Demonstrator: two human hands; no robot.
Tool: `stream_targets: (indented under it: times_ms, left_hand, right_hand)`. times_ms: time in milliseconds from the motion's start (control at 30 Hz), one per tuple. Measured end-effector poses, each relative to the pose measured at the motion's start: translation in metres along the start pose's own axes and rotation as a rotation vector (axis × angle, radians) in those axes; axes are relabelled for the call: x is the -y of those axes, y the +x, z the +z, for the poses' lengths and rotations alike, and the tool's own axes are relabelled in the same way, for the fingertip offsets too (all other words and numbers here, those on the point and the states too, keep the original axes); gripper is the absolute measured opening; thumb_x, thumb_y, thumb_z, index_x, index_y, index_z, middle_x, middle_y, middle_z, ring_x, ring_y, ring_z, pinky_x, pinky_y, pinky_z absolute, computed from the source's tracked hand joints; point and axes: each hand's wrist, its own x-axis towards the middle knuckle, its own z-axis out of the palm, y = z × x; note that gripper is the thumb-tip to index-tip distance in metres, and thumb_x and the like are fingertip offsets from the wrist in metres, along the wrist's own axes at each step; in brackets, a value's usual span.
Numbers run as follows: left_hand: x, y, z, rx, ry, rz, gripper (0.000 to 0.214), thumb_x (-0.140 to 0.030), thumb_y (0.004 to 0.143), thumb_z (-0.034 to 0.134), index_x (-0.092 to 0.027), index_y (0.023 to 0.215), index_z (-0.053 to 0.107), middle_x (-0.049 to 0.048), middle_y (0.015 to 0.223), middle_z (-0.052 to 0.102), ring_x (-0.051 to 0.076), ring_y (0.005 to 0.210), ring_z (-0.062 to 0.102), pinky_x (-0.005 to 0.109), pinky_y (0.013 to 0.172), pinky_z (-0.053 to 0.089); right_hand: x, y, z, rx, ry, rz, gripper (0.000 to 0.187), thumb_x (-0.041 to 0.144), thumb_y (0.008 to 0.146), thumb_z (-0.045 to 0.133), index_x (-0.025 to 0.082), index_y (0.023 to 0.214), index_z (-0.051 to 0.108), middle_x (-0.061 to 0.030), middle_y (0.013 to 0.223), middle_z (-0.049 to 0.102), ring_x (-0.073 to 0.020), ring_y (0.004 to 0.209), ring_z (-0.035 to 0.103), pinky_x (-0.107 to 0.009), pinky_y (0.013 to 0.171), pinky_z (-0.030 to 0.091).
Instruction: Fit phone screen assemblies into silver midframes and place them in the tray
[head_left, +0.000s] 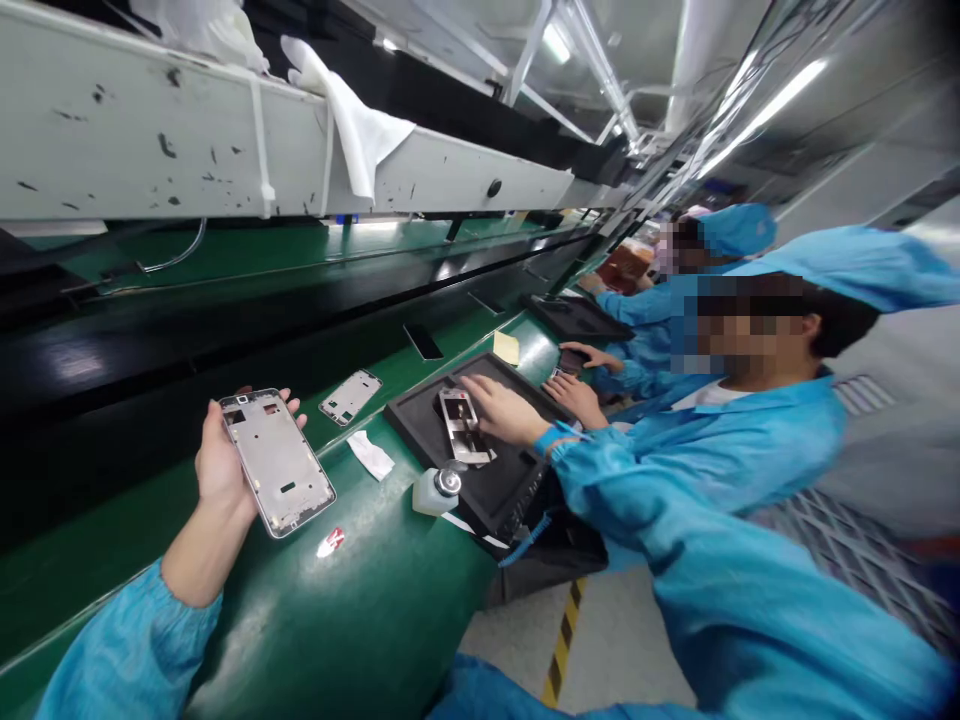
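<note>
My left hand [225,460] is closed around the edges of a silver-grey phone frame [281,462], its flat inner face tilted up toward me above the green bench. Over the black tray, my right hand [506,408] wears a blue wrist strap. Its fingers and thumb are at the upper right corner of a second phone frame [463,428], which has a metal plate and dark cut-outs; the fingertips' contact is partly hidden. Between the two hands another bare phone frame [351,397] lies on the bench.
The black tray [405,412] rests on the bench, with a pump bottle [436,490] at its near edge. A white wipe [370,455], red-and-white sticker [331,542], yellow pad [506,348] and dark phone panel [424,342] lie around. Co-workers in blue [780,430] sit to the right.
</note>
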Motion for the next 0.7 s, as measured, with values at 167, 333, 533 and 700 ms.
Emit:
stream_targets:
  times_ms: [167, 333, 533, 700]
  left_hand:
    - [0.002, -0.015, 0.009, 0.076, -0.052, -0.097, 0.077, -0.055, 0.116, 0.019, 0.000, 0.161, 0.046, 0.0205, 0.105, 0.083, 0.028, 0.081, 0.083, 0.035, 0.069, 0.070]
    - [0.001, -0.046, 0.013, 0.237, 0.070, -0.159, 0.067, -0.049, 0.116, 0.021, -0.006, 0.160, 0.048, 0.0174, 0.100, 0.082, 0.028, 0.074, 0.080, 0.041, 0.064, 0.069]
    - [0.008, -0.073, -0.023, 0.617, 0.255, -0.281, 0.073, -0.064, 0.112, 0.027, -0.016, 0.166, 0.040, 0.0217, 0.112, 0.081, 0.030, 0.074, 0.080, 0.038, 0.063, 0.064]
    - [0.036, -0.082, -0.046, 0.871, 0.267, -0.363, 0.103, -0.084, 0.099, 0.047, -0.013, 0.172, 0.029, 0.0246, 0.106, 0.082, 0.030, 0.082, 0.081, 0.036, 0.076, 0.060]
  right_hand:
    - [0.010, -0.015, 0.034, -0.086, 0.165, 0.373, 0.044, 0.055, 0.090, 0.079, 0.015, 0.106, 0.071, -0.0105, 0.088, 0.075, -0.0253, 0.083, 0.072, -0.031, 0.075, 0.055]
    - [0.018, -0.029, 0.026, -0.262, 0.327, 0.472, 0.050, 0.062, 0.079, 0.082, 0.023, 0.070, 0.053, 0.0009, 0.062, 0.057, -0.0187, 0.065, 0.057, -0.028, 0.063, 0.044]
    - [0.064, -0.070, -0.017, -0.563, 0.477, 0.276, 0.048, 0.070, 0.094, 0.056, 0.025, 0.079, 0.050, -0.0049, 0.078, 0.064, -0.0232, 0.078, 0.060, -0.035, 0.073, 0.051]
    - [0.187, -0.111, 0.010, -0.595, 0.820, -0.190, 0.039, 0.062, 0.104, 0.059, 0.024, 0.104, 0.063, -0.0062, 0.096, 0.073, -0.0238, 0.089, 0.068, -0.036, 0.082, 0.058]
